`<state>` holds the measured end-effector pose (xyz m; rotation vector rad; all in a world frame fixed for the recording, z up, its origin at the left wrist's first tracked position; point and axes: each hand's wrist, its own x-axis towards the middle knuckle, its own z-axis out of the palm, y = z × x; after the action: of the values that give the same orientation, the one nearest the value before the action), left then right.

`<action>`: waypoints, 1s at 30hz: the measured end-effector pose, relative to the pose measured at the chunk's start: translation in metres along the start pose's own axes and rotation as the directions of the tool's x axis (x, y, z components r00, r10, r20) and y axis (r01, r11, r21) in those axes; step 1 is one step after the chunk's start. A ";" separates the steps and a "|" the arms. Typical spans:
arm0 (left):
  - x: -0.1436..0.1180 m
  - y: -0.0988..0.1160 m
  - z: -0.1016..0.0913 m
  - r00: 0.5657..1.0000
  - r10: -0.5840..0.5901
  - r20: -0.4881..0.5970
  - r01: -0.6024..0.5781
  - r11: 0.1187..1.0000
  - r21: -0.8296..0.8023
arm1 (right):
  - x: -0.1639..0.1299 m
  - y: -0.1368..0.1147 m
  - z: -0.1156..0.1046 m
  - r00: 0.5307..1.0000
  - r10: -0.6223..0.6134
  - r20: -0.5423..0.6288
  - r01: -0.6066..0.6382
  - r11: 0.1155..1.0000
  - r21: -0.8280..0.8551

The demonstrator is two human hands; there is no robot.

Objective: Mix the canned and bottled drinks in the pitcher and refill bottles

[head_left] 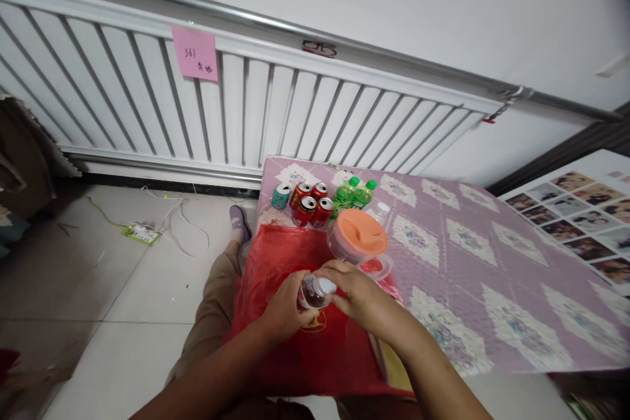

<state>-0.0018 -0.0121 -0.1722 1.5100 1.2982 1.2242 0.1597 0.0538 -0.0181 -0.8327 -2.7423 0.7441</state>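
Note:
My left hand point(284, 307) is wrapped round a small clear bottle point(308, 294) with dark contents. The bottle is tilted toward the right, over a red plastic bag point(295, 367) with a yellow print. At its top end, the fingers and thumb of my right hand point(357, 290) close round the white cap point(327, 286), which sits on the bottle's mouth. Just beyond my right hand stands a clear plastic pitcher point(338, 246) with an orange lid point(361, 233).
Several drink cans point(304, 211) and two green bottles point(363, 194) stand behind the pitcher, with a white-capped bottle point(382, 211) beside them. A purple flowered cover point(457, 275) lies beneath. A white radiator point(256, 105) runs behind; a power strip point(142, 234) lies on the floor.

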 end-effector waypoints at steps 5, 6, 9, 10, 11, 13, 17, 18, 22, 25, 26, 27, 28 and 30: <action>0.000 -0.002 -0.001 1.000 -0.009 0.019 0.009 1.000 0.002 | 0.001 0.000 -0.001 0.999 -0.048 0.016 0.048 0.998 -0.040; 0.000 -0.001 -0.001 1.000 -0.011 0.023 0.011 1.000 0.001 | 0.001 0.000 0.000 0.998 -0.052 0.019 0.053 0.997 -0.054; 0.000 0.001 -0.001 1.000 -0.016 0.022 0.016 1.000 -0.004 | 0.002 -0.001 -0.001 0.998 -0.052 0.037 0.054 0.996 -0.068; 0.000 0.001 -0.001 1.000 -0.016 0.020 0.016 1.000 -0.005 | 0.003 -0.002 -0.001 0.998 -0.045 0.046 0.048 0.997 -0.065; 0.000 0.002 -0.001 1.000 -0.017 0.018 0.017 1.000 -0.005 | 0.004 -0.004 -0.002 0.998 -0.029 0.058 0.032 0.997 -0.064; 0.000 0.003 -0.002 1.000 -0.017 0.016 0.017 1.000 0.001 | 0.007 -0.008 -0.005 0.995 0.039 0.090 -0.033 0.997 -0.074; 0.000 0.002 -0.002 1.000 0.000 0.029 0.000 1.000 0.015 | 0.015 -0.021 -0.010 0.963 0.222 0.155 -0.196 0.967 -0.165; 0.000 0.002 -0.001 1.000 0.004 0.030 -0.004 1.000 0.016 | 0.017 -0.024 -0.010 0.951 0.267 0.155 -0.233 0.951 -0.205; -0.001 -0.002 0.000 1.000 -0.001 0.012 0.000 1.000 0.018 | 0.019 -0.030 -0.003 0.909 0.408 0.084 -0.360 0.870 -0.336; -0.002 -0.004 0.001 1.000 -0.004 0.006 0.004 1.000 0.011 | 0.016 -0.031 0.007 0.889 0.456 -0.037 -0.438 0.825 -0.358; -0.002 -0.004 0.001 1.000 -0.003 0.005 0.003 1.000 0.006 | 0.014 -0.031 0.010 0.878 0.472 -0.080 -0.467 0.807 -0.362; -0.002 -0.005 0.001 1.000 -0.002 0.001 0.002 1.000 0.000 | 0.012 -0.030 0.013 0.867 0.485 -0.117 -0.492 0.793 -0.360; -0.002 -0.006 0.002 1.000 -0.002 -0.004 0.002 1.000 -0.005 | 0.010 -0.030 0.016 0.861 0.487 -0.148 -0.506 0.788 -0.351; -0.002 -0.007 0.002 1.000 -0.002 -0.007 0.002 1.000 -0.011 | 0.005 -0.027 0.020 0.875 0.449 -0.182 -0.484 0.826 -0.289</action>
<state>-0.0012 -0.0132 -0.1802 1.4979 1.2948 1.2347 0.1366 0.0288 -0.0215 -1.6083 -2.6186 0.2889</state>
